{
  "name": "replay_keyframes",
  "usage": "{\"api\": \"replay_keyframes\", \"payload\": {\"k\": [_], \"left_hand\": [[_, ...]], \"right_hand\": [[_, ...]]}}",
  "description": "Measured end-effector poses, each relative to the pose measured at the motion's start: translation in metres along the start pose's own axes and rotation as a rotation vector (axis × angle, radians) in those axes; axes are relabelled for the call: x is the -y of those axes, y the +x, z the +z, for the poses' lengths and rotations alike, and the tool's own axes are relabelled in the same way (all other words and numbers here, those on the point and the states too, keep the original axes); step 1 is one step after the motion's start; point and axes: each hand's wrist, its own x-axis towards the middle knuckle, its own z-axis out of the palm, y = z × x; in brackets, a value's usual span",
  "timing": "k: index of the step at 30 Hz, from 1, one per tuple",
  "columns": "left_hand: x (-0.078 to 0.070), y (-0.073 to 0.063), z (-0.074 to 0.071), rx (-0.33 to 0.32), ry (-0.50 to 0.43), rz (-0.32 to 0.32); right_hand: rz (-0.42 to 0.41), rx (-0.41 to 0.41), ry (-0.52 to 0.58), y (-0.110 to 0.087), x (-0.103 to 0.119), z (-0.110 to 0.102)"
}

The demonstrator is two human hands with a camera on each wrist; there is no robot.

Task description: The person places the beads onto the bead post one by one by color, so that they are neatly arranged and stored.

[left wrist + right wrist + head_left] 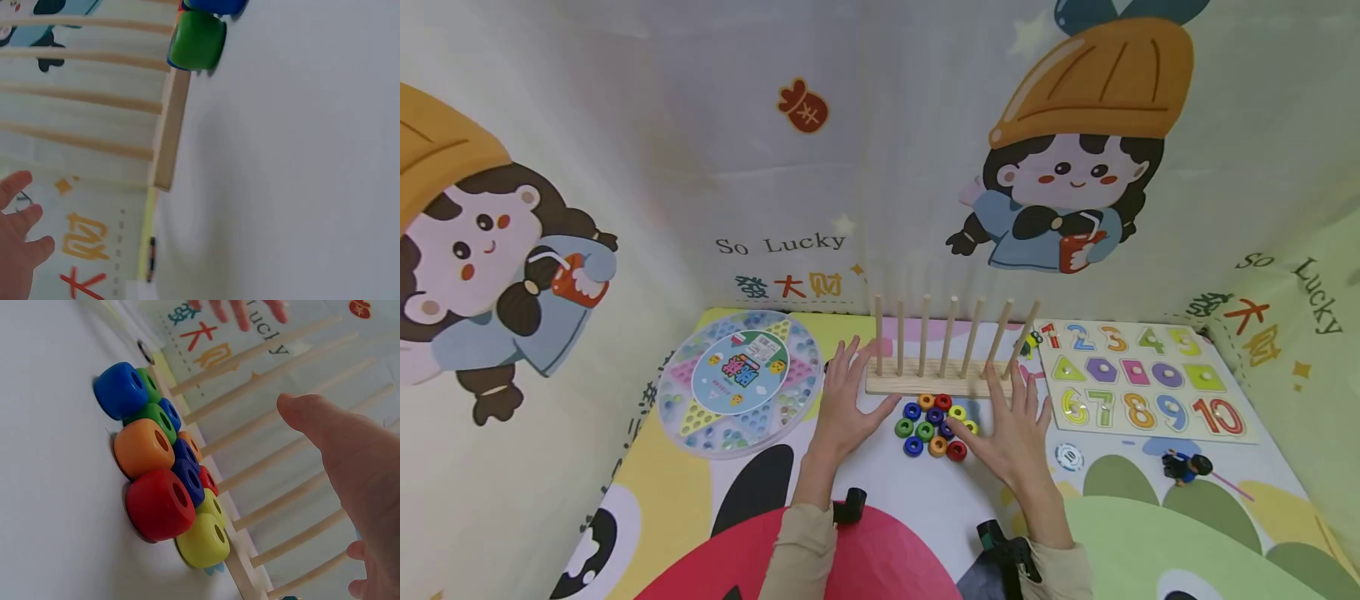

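Note:
A wooden rack with several upright pegs stands at the back of the table. Just in front of it lies a loose cluster of ring-shaped beads, among them a red bead, an orange bead, a blue bead, a yellow bead and a green bead. My left hand is spread near the rack's left end, holding nothing. Over the right end hovers my right hand, fingers apart, its thumb beside the beads in the head view. Whether its fingertips touch the rack I cannot tell.
To the left lies a round Chinese checkers board in a clear case. A number and shape puzzle board is at the right, with a white round chip and a small toy figure before it. A printed curtain hangs behind.

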Motion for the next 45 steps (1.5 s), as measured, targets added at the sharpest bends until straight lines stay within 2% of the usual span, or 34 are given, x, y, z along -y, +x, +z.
{"api": "replay_keyframes", "payload": {"k": [4, 8, 11, 15, 20, 26, 30, 34, 38, 41, 45], "left_hand": [[0.010, 0.002, 0.007, 0.008, -0.129, -0.076], [0.021, 0.003, 0.016, 0.006, -0.261, -0.152], [0.029, 0.005, 0.024, -0.008, -0.333, -0.160], [0.036, 0.006, 0.032, -0.002, -0.362, -0.164], [0.039, 0.010, 0.038, 0.051, -0.326, -0.196], [0.043, 0.014, 0.042, 0.080, -0.245, -0.158], [0.044, 0.014, 0.044, 0.105, -0.191, -0.181], [0.047, 0.013, 0.045, 0.118, -0.141, -0.217], [0.049, 0.014, 0.048, 0.107, -0.109, -0.214], [0.049, 0.014, 0.049, 0.103, -0.095, -0.208], [0.048, 0.013, 0.048, 0.100, -0.074, -0.215]], "right_hand": [[-0.026, -0.017, 0.006, 0.001, -0.004, -0.001], [-0.049, -0.034, 0.057, 0.001, -0.004, -0.003], [-0.045, -0.003, 0.122, 0.000, -0.004, -0.004], [-0.043, 0.060, 0.182, -0.001, -0.006, -0.004], [-0.054, 0.142, 0.258, -0.002, -0.015, -0.002], [-0.033, 0.221, 0.327, -0.002, -0.027, 0.005], [-0.023, 0.251, 0.353, -0.001, -0.030, 0.009], [-0.031, 0.246, 0.367, -0.001, -0.029, 0.012], [-0.033, 0.226, 0.374, -0.002, -0.030, 0.013], [-0.025, 0.176, 0.394, -0.003, -0.031, 0.013], [-0.048, 0.065, 0.434, -0.001, -0.028, 0.012]]}}
